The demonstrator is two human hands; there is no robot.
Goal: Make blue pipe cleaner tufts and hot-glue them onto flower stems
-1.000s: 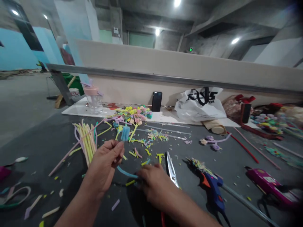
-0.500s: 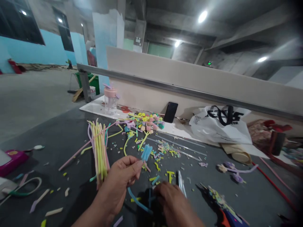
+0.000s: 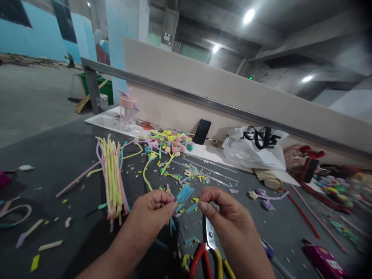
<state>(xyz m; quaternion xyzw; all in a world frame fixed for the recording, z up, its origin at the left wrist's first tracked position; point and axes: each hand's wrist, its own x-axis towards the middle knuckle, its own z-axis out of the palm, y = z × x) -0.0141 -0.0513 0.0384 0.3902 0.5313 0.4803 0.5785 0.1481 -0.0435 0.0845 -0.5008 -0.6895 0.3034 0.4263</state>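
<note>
Above the dark tabletop (image 3: 72, 170), the 2 bare hands face each other; the left hand (image 3: 154, 215) has thumb and forefinger pinched together on the lower end of a blue bundle (image 3: 184, 193), made of short fuzzy lengths pressed side by side and tilted up to the right; the right hand (image 3: 229, 217), just beside it, has its thumb and forefinger nearly together at the end of a short blue strip (image 3: 192, 208), which it appears to grip; the bundle is between the 2 hands.

Partly hidden by the right hand lies a metal cutting tool (image 3: 210, 234) with red and yellow handles; near the left forearm stretches a sheaf of pale fuzzy stems (image 3: 112, 174), mostly yellow, with 1 pink stem crossing it; beyond the hands lie a heap of colourful fuzzy flowers (image 3: 174, 142), scattered offcuts (image 3: 193, 174) and several clear rods (image 3: 222, 175); farther back, 1 black phone (image 3: 202, 131) leans against the pale board (image 3: 168, 104), between a pink-lidded jar (image 3: 128, 114) and a white bag (image 3: 255, 155).
</note>
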